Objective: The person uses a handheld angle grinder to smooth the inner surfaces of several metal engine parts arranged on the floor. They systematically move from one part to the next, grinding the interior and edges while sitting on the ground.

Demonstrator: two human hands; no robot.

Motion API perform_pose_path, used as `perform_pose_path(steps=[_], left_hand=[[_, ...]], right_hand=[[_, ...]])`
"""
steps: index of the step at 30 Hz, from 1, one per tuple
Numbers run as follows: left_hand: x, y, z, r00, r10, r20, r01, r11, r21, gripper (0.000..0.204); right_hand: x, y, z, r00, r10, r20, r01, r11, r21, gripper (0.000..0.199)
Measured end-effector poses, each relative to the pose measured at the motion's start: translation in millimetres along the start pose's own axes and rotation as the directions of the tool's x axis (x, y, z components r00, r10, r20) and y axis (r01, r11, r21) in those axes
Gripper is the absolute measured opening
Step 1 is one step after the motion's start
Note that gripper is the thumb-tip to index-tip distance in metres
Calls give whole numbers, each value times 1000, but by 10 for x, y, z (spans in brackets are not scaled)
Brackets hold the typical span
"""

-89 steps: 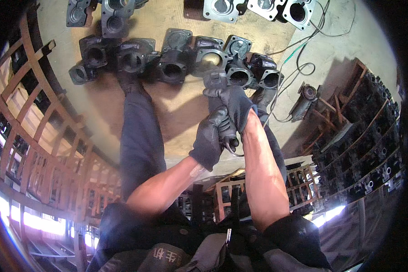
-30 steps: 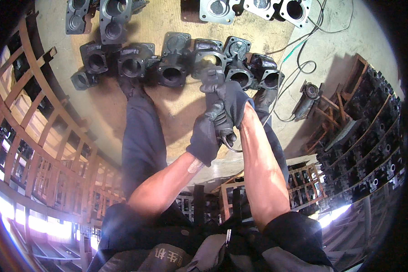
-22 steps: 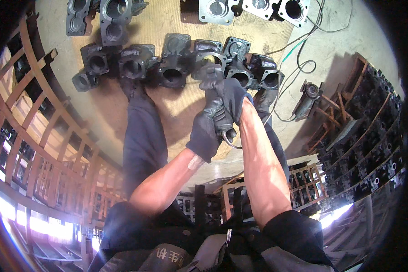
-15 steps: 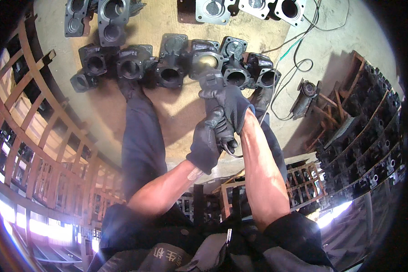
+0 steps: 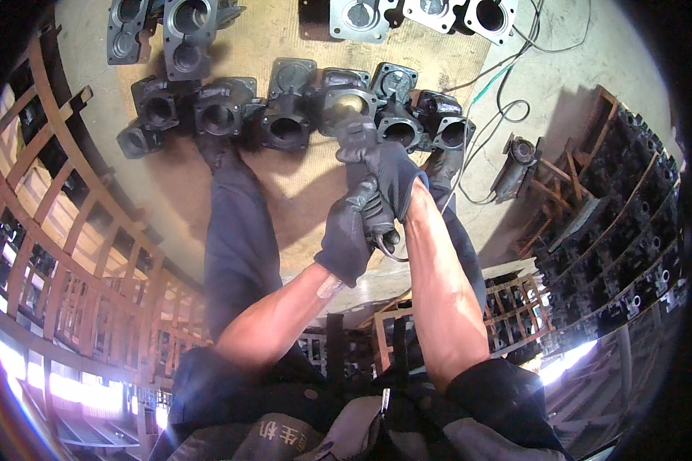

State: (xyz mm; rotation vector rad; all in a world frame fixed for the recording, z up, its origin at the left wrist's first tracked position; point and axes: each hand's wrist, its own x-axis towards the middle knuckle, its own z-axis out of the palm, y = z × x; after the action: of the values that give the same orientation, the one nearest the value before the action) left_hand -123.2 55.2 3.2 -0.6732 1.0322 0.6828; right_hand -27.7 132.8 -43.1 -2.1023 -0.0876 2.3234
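Observation:
Both hands wear dark work gloves and are wrapped round one dark corded power tool (image 5: 355,132), which looks like a hand grinder. My right hand (image 5: 390,170) grips its front part, while my left hand (image 5: 347,229) closes round the rear, below and left of the right. A cord leaves the tool's back end beside the right forearm. The tool's head reaches the opening of a dark metal casting (image 5: 349,102) in the middle of a row. That opening looks bright and hazy, and the working tip cannot be made out.
Neighbouring flanged castings (image 5: 286,129) stand on a tan mat (image 5: 300,180) between and ahead of my feet. More castings (image 5: 359,17) lie farther off. Loose cables (image 5: 507,100) run at right, near a separate cylindrical part (image 5: 515,165). Rusty metal racks (image 5: 61,180) flank the left; stacked castings (image 5: 615,215) fill the right.
The whole view has shifted very slightly. Both hands keep their hold on the power tool at the same casting.

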Motion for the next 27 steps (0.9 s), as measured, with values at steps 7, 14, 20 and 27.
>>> perform_pose_path(steps=[7, 14, 20, 27], left_hand=[[94, 26, 66, 999, -31, -16, 32, 999, 20, 21], [-102, -115, -79, 999, -8, 43, 9, 1000, -18, 22], [-191, -162, -7, 1000, -13, 3, 13, 1000, -13, 23], [-228, -174, -26, 1000, -3, -2, 3, 1000, 13, 17]], right_hand=[[209, 66, -94, 997, 20, -78, -24, 999, -46, 25], [-22, 220, 12, 986, -170, 1, 168, 977, 132, 25], [-137, 120, -46, 994, 59, -92, -75, 978, -192, 21], [-238, 121, -5, 997, 22, -69, -28, 995, -95, 27]])
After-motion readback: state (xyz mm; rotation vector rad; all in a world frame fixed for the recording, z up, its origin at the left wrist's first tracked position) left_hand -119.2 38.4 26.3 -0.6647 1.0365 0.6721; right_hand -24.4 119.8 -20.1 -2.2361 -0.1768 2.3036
